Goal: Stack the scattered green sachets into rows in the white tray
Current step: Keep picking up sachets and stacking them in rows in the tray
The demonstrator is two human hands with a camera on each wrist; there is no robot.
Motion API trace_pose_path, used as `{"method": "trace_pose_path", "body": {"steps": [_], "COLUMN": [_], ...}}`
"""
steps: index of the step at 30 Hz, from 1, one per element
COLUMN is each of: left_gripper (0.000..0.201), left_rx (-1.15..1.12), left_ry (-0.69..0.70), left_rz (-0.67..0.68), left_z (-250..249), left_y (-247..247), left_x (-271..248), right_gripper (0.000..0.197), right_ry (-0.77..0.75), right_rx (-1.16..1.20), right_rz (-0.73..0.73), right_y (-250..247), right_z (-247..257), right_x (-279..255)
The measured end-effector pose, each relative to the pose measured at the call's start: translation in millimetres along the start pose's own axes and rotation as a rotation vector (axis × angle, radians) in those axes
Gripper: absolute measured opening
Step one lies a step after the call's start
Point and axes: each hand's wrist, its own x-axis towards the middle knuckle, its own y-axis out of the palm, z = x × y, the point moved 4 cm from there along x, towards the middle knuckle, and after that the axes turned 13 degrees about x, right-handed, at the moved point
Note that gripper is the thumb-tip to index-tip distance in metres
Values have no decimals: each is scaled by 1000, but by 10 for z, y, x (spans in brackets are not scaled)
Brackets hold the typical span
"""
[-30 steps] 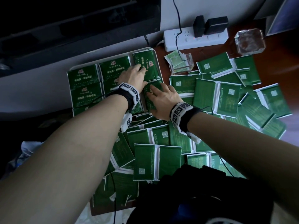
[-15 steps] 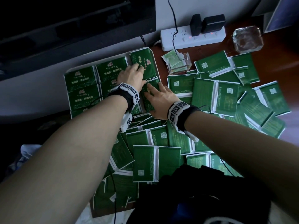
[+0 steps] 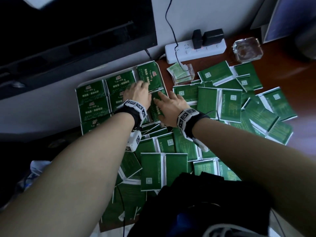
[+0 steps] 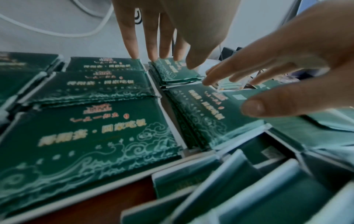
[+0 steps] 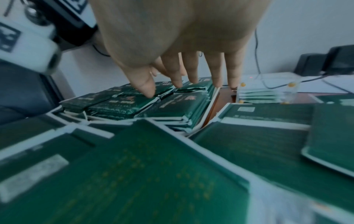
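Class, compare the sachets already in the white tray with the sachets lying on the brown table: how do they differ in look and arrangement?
The tray sachets sit in neat aligned stacks; the table sachets lie scattered and overlapping at odd angles. The tray sachets show a gold-lettered face; most table sachets show a plainer face with a small pale square. Both hands rest on tray sachets; none touches the table sachets. Both are green with white edges.

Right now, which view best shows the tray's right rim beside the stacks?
The right wrist view: the tray rim runs as a white edge right beside the stacked sachets, with bare table past it. The head view shows only a thin rim, partly behind the hands. The left wrist view shows only the near rim.
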Motion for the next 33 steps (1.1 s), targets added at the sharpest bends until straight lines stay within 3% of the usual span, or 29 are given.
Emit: {"method": "trace_pose_path", "body": {"steps": [7, 15, 24, 28, 33], "left_gripper": [24, 24, 26, 25, 24], "left_rx": [53, 21, 66, 44, 21], "left_ry": [129, 256, 389, 387, 287], "left_rz": [233, 225, 200, 170, 180], "left_z": [-431, -1554, -2707, -3009, -3368], "left_y": [-477, -790, -748, -923, -954], "left_x": [-482, -1322, -2039, -1978, -1628], "right_gripper": [14, 14, 13, 16, 18], "right_ry": [158, 280, 477, 511, 428], "right_rx": [175, 105, 24, 14, -21], "right_rz": [-84, -149, -22, -40, -51], "right_y": [-382, -219, 387, 287, 14], "right_z": [-243, -890, -1859, -2294, -2863], "right_x": [-720, -2032, -3368, -3553, -3318]}}
